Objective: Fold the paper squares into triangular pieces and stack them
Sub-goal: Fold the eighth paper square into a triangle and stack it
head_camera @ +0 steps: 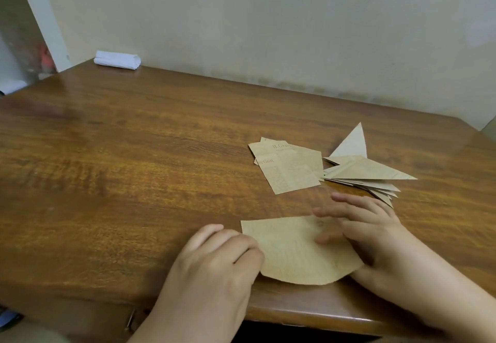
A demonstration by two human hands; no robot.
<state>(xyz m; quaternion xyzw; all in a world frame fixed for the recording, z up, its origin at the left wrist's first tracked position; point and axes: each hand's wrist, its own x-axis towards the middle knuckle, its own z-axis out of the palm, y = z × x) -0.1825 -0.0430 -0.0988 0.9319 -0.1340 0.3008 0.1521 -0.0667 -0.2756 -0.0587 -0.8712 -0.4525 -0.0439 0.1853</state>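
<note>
I see paper square (295, 251) lower centre | left hand (214, 264) curled at its edge, pinch unclear | right hand (367, 235) flat, pressing it

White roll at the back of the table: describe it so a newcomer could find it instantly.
Start at the brown wooden table and follow it to its far left corner, against the pale wall. There lies the white rolled bundle, on its side. It is the only white thing on the table; the tan printed paper squares and folded triangles lie far right.
</note>
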